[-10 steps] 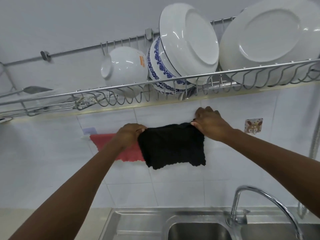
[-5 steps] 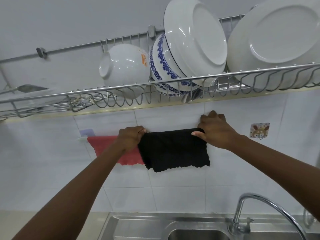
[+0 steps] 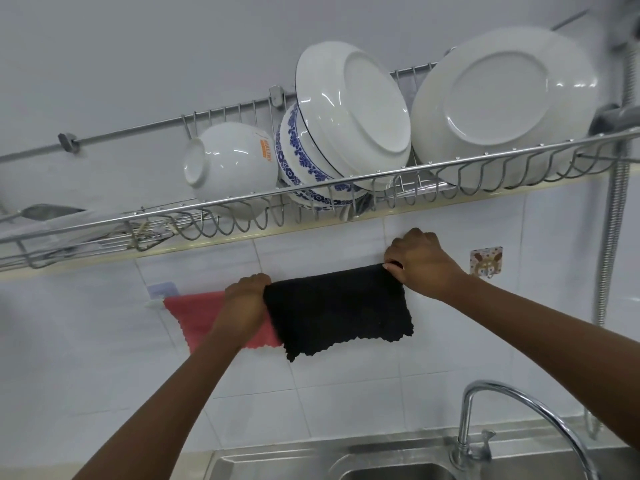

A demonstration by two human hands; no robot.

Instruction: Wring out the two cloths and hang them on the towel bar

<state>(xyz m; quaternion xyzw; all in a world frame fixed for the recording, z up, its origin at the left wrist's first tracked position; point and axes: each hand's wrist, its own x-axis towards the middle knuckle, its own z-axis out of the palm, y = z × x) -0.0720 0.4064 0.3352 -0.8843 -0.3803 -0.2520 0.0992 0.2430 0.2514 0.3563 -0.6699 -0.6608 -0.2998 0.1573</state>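
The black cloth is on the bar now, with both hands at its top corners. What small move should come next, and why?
Probably let go with both hands. The black cloth already drapes spread beside the red cloth; the left hand and right hand only pinch its top corners.

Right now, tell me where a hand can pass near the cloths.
Free: bare tile below the black cloth down to the faucet, and tile between the right hand and the sticker hook. Crowded: the left hand overlaps the red cloth, and the dish rack hangs close above.
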